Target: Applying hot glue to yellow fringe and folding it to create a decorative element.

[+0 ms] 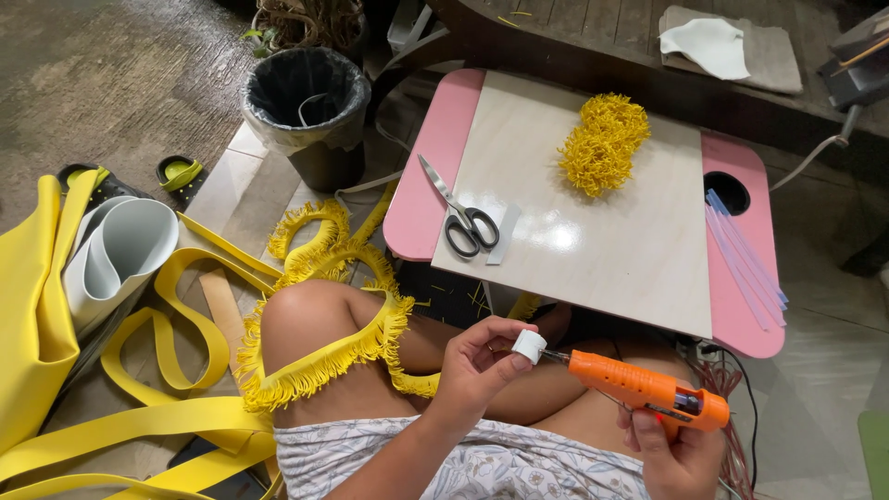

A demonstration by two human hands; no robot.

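Note:
My left hand (480,363) pinches a small white rolled piece (529,345) in front of my lap. My right hand (676,454) grips an orange glue gun (645,386), and its metal tip touches the white piece. A long yellow fringed strip (324,363) drapes over my bare knee and trails to the floor. On the low pink table (435,167) lies a pale board (611,222) with a heap of yellow fringe (602,143) and black-handled scissors (460,211).
Clear glue sticks (745,259) lie at the table's right edge near a round cup hole (727,192). A black-lined bin (308,111) stands left of the table. Yellow foam sheets and strips (37,306) and a white roll (125,250) cover the floor at left.

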